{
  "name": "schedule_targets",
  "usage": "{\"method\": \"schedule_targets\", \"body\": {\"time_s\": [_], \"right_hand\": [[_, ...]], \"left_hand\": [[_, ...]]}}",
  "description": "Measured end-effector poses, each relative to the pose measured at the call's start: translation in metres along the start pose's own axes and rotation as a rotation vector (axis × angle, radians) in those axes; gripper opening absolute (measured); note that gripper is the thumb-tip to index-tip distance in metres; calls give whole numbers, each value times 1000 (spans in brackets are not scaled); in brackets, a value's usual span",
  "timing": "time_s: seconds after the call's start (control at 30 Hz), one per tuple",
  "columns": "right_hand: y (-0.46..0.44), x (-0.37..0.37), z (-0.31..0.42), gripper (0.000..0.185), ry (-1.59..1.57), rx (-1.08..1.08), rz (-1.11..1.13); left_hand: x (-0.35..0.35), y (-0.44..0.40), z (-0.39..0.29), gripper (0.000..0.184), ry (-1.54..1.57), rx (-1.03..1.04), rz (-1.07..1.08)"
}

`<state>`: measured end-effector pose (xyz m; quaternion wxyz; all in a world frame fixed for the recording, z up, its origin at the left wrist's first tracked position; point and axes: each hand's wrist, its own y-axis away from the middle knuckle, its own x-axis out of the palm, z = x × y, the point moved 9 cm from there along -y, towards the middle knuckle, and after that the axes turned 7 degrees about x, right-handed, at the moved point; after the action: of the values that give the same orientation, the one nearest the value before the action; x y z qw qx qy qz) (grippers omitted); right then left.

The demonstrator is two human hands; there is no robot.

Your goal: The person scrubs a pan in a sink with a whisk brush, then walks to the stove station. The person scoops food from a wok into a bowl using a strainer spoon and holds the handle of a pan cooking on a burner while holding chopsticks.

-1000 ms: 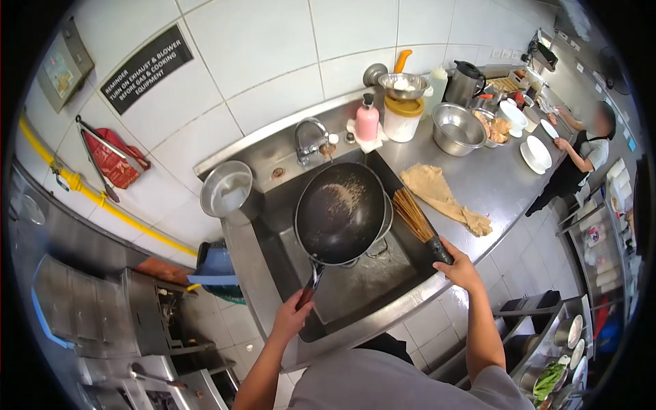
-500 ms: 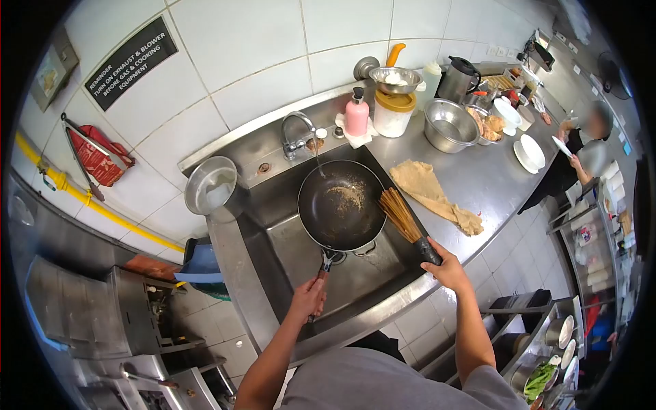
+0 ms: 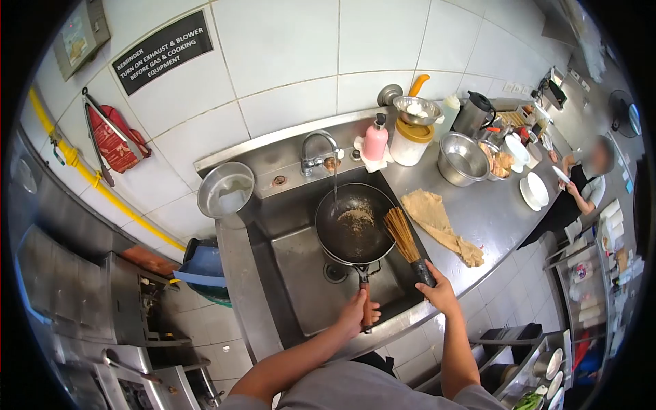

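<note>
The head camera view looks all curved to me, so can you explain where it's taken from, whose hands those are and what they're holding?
There's no robot here: a person wears the camera on their head, and it looks forward and down at their own bare hands. The left hand grips the handle of a wok at the sink, under the running tap. The right hand holds a stick brush by its dark handle, bristles by the wok's right rim. On the metal counter lie a tan cloth, a steel bowl and white dishes. Another person stands farther off, at right.
</note>
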<state>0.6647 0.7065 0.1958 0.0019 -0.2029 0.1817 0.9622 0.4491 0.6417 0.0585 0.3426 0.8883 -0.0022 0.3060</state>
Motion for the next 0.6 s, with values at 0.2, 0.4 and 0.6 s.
{"method": "schedule_targets", "body": {"time_s": [0.2,0.4,0.6], "right_hand": [[8,-10,-17,69,-40,41,-6],[18,-24,-30,70,-103,47,-57],[14,-20,-34,69,-125,13,-45]], "left_hand": [[43,-28,17,40,1,-78,162],[57,-36,21,42,-40,-135,190],[41,-22,19,50,-124,-154,195]]}}
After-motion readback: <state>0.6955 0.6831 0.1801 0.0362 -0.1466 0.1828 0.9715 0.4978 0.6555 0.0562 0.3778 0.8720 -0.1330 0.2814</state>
